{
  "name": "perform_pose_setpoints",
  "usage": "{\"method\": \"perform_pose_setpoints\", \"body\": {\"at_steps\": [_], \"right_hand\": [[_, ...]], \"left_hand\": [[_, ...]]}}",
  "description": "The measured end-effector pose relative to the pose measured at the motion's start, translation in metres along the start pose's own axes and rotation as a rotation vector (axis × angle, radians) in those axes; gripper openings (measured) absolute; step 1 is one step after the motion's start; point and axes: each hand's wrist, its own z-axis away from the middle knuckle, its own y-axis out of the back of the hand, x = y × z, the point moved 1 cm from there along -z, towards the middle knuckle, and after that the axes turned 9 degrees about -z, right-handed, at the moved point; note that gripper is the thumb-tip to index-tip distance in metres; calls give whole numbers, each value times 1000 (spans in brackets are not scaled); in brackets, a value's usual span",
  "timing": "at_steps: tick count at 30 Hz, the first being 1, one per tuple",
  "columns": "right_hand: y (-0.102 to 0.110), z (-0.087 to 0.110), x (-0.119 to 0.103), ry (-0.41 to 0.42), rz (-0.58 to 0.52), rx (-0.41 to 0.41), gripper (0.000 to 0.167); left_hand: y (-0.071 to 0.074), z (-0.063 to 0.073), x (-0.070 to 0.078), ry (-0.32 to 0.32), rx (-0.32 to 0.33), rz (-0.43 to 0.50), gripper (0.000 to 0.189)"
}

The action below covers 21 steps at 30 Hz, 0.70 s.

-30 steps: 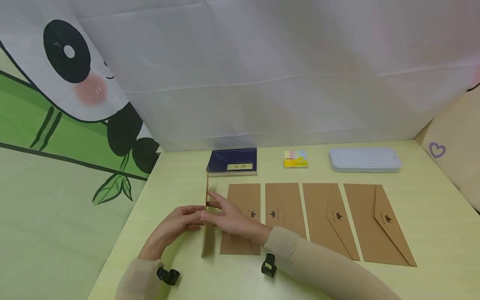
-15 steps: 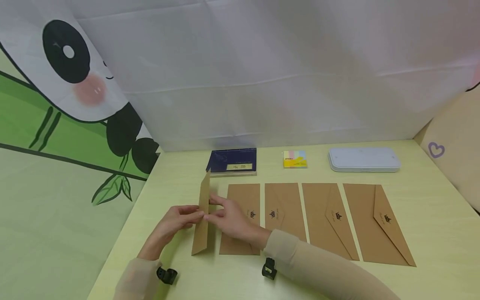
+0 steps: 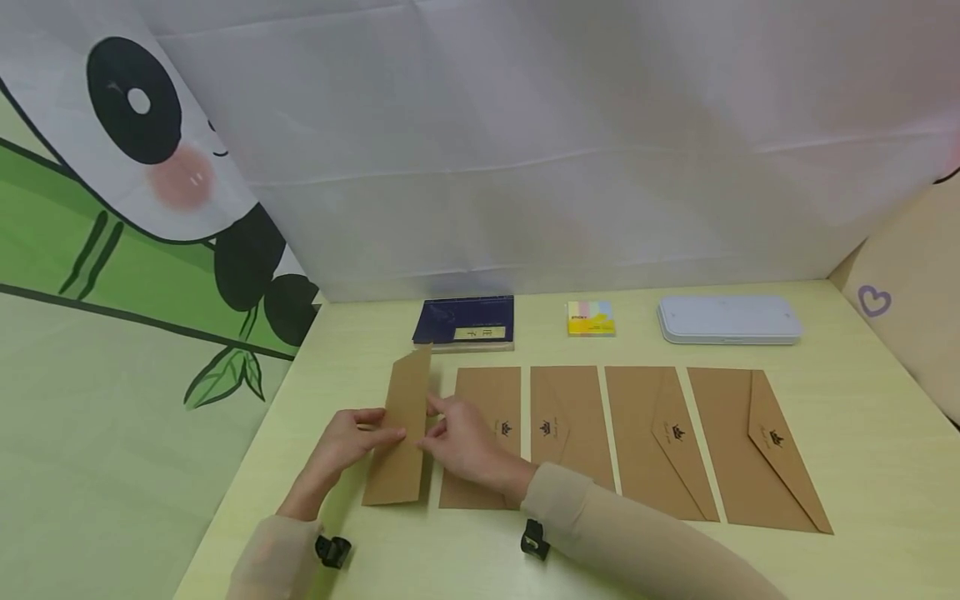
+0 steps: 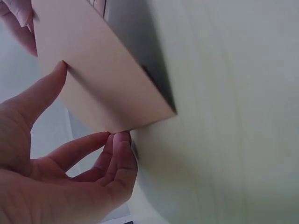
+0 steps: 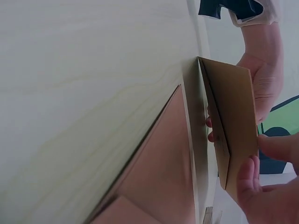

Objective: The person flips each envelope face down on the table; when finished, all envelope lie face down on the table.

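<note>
A brown kraft-paper envelope point(image 3: 399, 450) stands tilted above the left part of the table, its plain side towards the head camera. My left hand point(image 3: 341, 446) holds it by the left edge, thumb on the plain face and fingers at the edge and behind. At the opposite edge my right hand point(image 3: 467, 442) pinches it between thumb and fingers. The right wrist view shows the folded flap side of the held envelope point(image 5: 231, 102). Just right of it, partly under my right hand, lies another brown envelope point(image 3: 483, 392) with a small dark crown print.
More crown-printed envelopes lie in a row to the right: one point(image 3: 566, 400), another point(image 3: 637, 433) and the rightmost point(image 3: 727, 442). Behind them are a dark blue book point(image 3: 468, 317), a sticky-note pack point(image 3: 591, 318) and a pale pencil case point(image 3: 729, 319). White cloth point(image 3: 562, 167) hangs behind the table.
The held envelope has turned from edge-on to showing its plain face, its lower left side swinging left. Both hands keep hold of it; the right hand has shifted slightly right.
</note>
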Motion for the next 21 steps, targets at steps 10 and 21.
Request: {"method": "perform_pose_setpoints", "body": {"at_steps": [10,21], "right_hand": [[-2,-5,7,-84,104,-18,78],[-1,-9,11,-166,181,-50,66]], "left_hand": [[0,1,-7,-17,72,-62,69],[1,2,-6,-8,116,-144,61]]}}
